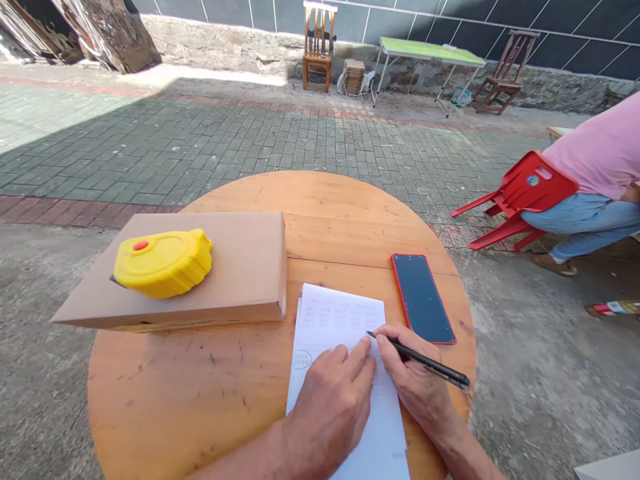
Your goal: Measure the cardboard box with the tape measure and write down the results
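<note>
A black pen (430, 364) is pinched in my right hand (417, 383), its tip touching the white paper (345, 307) just below several rows of small handwriting. My left hand (333, 403) rests on the same paper, fingers pointing forward and somewhat bent, holding nothing. Its index fingertip lies close to the pen tip. The sheets are slightly fanned, with an oval mark at the left edge. Right of the paper lies a dark-screened phone (424, 299) in a red case. On a brown cardboard box (245, 267) to the left sits a yellow tape measure (165, 263) with a red button.
All of this is on a round wooden table (175, 400). At right a person in a pink top sits on a red plastic chair (533, 190). Farther back stand a wooden chair (318, 50), a green folding table (430, 50) and another wooden chair (507, 73) along the wall.
</note>
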{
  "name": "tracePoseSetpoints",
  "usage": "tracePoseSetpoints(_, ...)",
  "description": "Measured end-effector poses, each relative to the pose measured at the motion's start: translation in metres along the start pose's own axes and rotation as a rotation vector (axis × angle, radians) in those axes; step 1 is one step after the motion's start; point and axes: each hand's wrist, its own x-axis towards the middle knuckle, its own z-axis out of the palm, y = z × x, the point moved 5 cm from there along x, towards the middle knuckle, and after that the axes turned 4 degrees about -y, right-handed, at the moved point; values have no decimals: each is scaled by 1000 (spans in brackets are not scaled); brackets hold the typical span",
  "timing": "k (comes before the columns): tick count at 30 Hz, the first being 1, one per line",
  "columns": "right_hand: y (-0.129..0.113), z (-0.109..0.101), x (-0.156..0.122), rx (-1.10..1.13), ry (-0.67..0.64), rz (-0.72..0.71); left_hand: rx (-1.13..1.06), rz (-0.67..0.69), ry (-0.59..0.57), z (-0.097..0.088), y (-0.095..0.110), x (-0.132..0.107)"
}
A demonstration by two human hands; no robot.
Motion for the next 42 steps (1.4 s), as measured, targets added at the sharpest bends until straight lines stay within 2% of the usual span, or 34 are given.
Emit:
tracePoseSetpoints(12, 4, -2, 0, 34, 37, 79, -5, -19, 12, 1, 0, -3)
tracePoseSetpoints(37, 1, -1, 2, 5, 15, 57, 11, -9, -6, 0, 0, -1)
tracePoseSetpoints(42, 6, -1, -1, 33, 8, 120, 4, -7, -8, -1, 0, -1)
